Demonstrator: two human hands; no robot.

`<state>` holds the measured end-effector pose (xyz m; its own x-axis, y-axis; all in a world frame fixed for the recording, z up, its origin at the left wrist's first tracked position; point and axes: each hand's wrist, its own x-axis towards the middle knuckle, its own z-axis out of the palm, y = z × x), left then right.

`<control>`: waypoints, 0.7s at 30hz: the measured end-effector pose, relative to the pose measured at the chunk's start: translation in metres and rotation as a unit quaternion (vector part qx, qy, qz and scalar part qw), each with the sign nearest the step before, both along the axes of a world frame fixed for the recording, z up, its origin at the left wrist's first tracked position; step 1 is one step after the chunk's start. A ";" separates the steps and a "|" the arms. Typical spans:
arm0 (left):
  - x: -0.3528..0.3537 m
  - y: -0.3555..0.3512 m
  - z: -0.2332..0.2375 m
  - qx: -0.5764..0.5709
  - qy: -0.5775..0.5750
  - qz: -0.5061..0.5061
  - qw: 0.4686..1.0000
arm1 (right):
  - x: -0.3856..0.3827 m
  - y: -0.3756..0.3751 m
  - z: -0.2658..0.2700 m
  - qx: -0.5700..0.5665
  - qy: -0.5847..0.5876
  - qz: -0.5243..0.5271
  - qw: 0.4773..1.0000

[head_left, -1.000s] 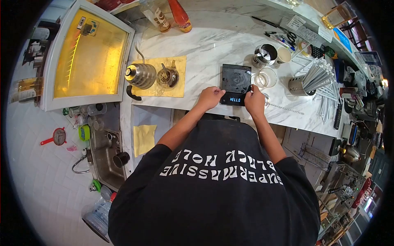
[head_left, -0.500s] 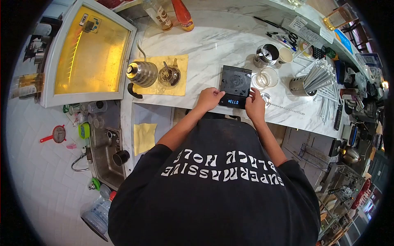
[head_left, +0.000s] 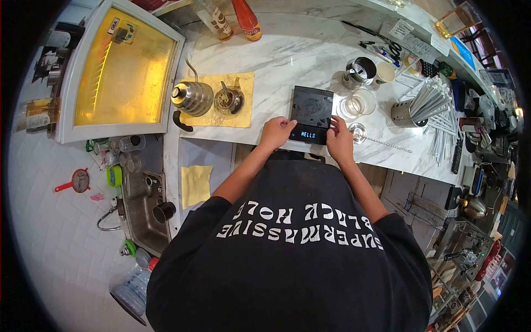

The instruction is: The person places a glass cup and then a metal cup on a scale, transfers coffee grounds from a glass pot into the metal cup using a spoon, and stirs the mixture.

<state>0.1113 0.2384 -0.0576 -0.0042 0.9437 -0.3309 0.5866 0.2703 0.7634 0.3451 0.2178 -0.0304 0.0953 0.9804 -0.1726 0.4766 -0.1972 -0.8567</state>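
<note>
Glass [head_left: 360, 103] beside scale [head_left: 311, 105]; bare marble [head_left: 274, 94] left

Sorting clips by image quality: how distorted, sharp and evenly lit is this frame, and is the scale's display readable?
Head view: strong fisheye, black corners, counter edge bowed; centre sharp, the scale display reads HELLO between left hand and right hand; the yellow cabinet glows brightly, detail kept; far-right clutter small and smeared.

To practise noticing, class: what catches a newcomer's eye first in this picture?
A black scale lit with HELLO sits at the marble counter's near edge, left hand and right hand at its near corners. At far left glows a yellow-lit cabinet, a steel kettle beside it.
</note>
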 end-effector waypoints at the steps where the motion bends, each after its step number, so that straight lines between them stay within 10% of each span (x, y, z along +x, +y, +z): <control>1: -0.003 0.001 0.000 -0.001 -0.003 0.003 1.000 | -0.001 0.000 -0.002 0.006 0.006 0.001 1.000; 14: -0.024 -0.003 0.014 0.016 0.029 0.067 0.997 | 0.017 -0.003 0.045 0.049 -0.014 -0.008 0.999; 21: -0.045 -0.012 -0.002 0.208 0.175 0.015 0.962 | 0.054 0.026 0.061 0.222 -0.255 -0.091 0.937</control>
